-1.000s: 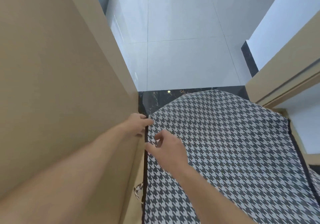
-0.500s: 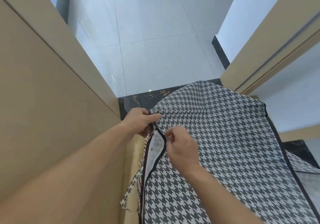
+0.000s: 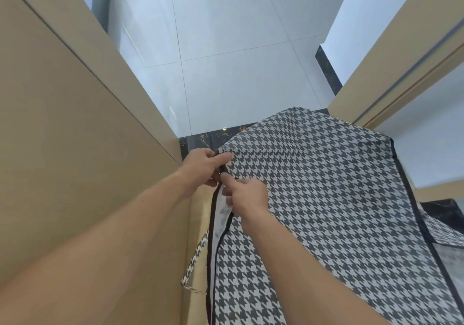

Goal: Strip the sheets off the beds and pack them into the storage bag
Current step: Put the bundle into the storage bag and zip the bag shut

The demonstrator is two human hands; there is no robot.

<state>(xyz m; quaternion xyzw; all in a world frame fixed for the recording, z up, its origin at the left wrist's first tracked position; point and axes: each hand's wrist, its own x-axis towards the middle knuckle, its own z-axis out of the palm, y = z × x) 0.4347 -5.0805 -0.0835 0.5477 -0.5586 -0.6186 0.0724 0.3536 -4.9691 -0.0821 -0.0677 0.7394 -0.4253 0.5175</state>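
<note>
Pinching at the top left corner of the storage bag [image 3: 326, 211], both your hands sit close together, almost touching.

- Left hand [image 3: 204, 165]: thumb and fingers nip the corner where the black piping turns. It acts as the anchor.
- Right hand [image 3: 247, 195]: fingers curled, gripping the flap edge just below the left. A zip pull may be in that pinch, but it is too small to tell.
- Opening [image 3: 221, 220]: the edge gapes below your right hand and runs down toward you. Something pale shows inside. I cannot tell whether it is lining or a sheet.
- Bag: houndstooth, tall and bulged, standing between the beige panel [image 3: 75, 149] on your left and the door frame [image 3: 401, 61] on your right. A carry strap [image 3: 194, 269] hangs loose off its left side.
- Beyond: a dark marble threshold [image 3: 200, 137], then pale floor tiles [image 3: 238, 61]. No bed is in view.

Step in hand, as I read it: working the bag's side closure at the corner, so this is the bag end of the job and not the stripping. I cannot tell whether you are opening or closing it.

Next move calls for:
- a firm hold at the corner with the left, so the fabric stays taut;
- a straight pull along the piping with the right, not outward;
- watching that the pale material does not snag in the edge.
</note>
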